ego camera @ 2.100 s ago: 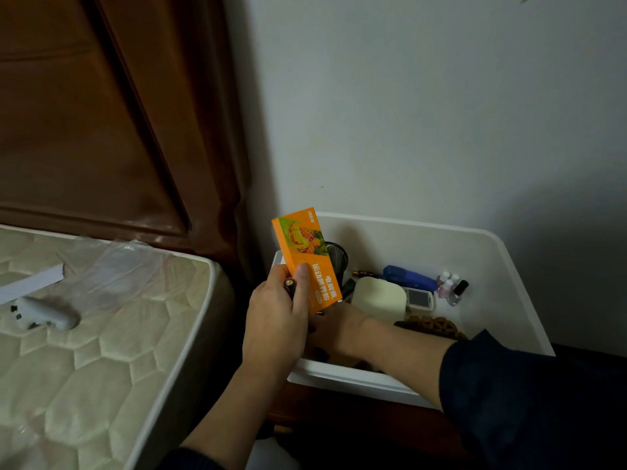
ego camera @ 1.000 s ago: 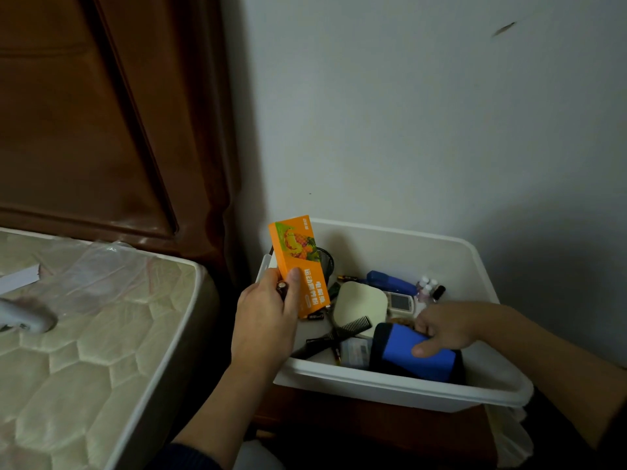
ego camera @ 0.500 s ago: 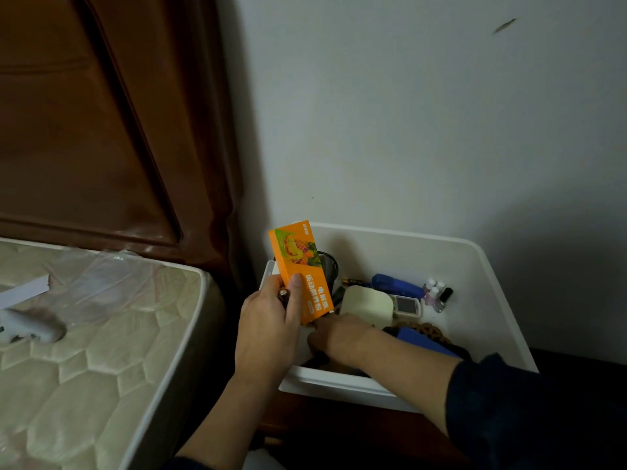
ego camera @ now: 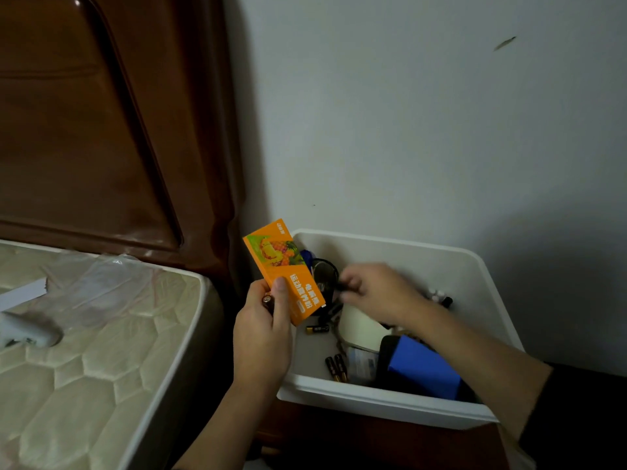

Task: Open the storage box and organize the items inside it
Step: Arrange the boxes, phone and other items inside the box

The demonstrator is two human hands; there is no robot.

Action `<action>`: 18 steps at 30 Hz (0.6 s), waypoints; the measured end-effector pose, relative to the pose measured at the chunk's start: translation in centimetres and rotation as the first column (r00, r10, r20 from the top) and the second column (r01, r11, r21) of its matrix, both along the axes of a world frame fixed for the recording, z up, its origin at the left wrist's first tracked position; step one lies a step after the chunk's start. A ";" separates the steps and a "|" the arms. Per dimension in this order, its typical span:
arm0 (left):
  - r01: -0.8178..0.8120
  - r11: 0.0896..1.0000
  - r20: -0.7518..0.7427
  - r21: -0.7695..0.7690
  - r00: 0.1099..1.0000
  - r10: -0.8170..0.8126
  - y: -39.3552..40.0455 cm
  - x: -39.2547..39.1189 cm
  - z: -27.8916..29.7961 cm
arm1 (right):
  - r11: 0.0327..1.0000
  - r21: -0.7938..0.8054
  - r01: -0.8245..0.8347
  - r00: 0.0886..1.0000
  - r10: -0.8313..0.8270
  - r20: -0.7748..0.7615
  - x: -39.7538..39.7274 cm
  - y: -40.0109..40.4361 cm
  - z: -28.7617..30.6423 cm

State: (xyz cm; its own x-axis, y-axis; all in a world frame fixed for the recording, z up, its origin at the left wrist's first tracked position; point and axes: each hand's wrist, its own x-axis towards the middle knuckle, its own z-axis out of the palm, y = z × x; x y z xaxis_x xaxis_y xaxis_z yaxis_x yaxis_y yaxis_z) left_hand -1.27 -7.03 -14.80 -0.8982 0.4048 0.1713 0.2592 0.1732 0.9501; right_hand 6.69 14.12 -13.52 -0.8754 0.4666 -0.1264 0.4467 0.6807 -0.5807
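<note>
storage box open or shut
Open: no lid on the white storage box; batteries and a blue item show inside.

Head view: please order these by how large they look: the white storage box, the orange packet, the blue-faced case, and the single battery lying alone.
1. white storage box
2. blue-faced case; it sits nearest the camera and is partly cut off by the box rim, so its lead over the packet is unsure
3. orange packet
4. single battery
</note>
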 end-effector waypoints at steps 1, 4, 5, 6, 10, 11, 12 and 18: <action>-0.007 1.000 0.004 0.004 1.000 0.007 0.0 0.0 0.0 | 0.992 -0.029 0.119 0.983 -0.122 -0.139 -0.3 0.8 0.6; 0.000 1.000 0.005 -0.003 1.000 0.000 0.0 0.0 0.1 | 0.919 -0.228 0.322 0.780 -0.394 -0.487 -1.4 2.0 2.1; 0.005 1.000 0.000 -0.010 1.000 -0.005 0.0 0.0 0.1 | 0.891 -0.322 0.320 0.709 -0.451 -0.542 -2.0 2.1 2.3; 0.008 1.000 -0.006 -0.014 1.000 -0.008 0.0 0.0 0.1 | 0.871 -0.379 0.314 0.667 -0.486 -0.565 -2.4 2.1 2.2; 0.002 1.000 -0.006 -0.011 1.000 -0.003 0.0 0.0 -0.1 | 0.902 -0.285 0.325 0.715 -0.431 -0.550 -4.0 1.1 0.6; 0.005 1.000 -0.008 -0.017 1.000 -0.005 0.0 0.0 -0.1 | 0.918 -0.211 0.336 0.746 -0.396 -0.535 -4.2 0.8 0.0; 0.008 1.000 -0.008 -0.023 1.000 -0.008 0.0 -0.1 -0.1 | 0.931 -0.117 0.346 0.783 -0.355 -0.511 -4.4 0.4 -0.3; 0.022 0.999 -0.009 -0.029 1.000 -0.022 -0.1 -0.1 -0.1 | 0.946 0.099 0.309 0.910 -0.264 -0.319 -5.4 0.0 -2.1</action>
State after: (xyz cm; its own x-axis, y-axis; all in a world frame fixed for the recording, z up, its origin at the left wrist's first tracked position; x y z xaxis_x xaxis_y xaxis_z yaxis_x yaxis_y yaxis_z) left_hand -1.38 -7.11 -14.90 -0.8876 0.4290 0.1675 0.2719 0.1946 0.9425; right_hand 1.26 14.09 -15.62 -0.6875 0.6963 0.2063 0.4570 0.6356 -0.6223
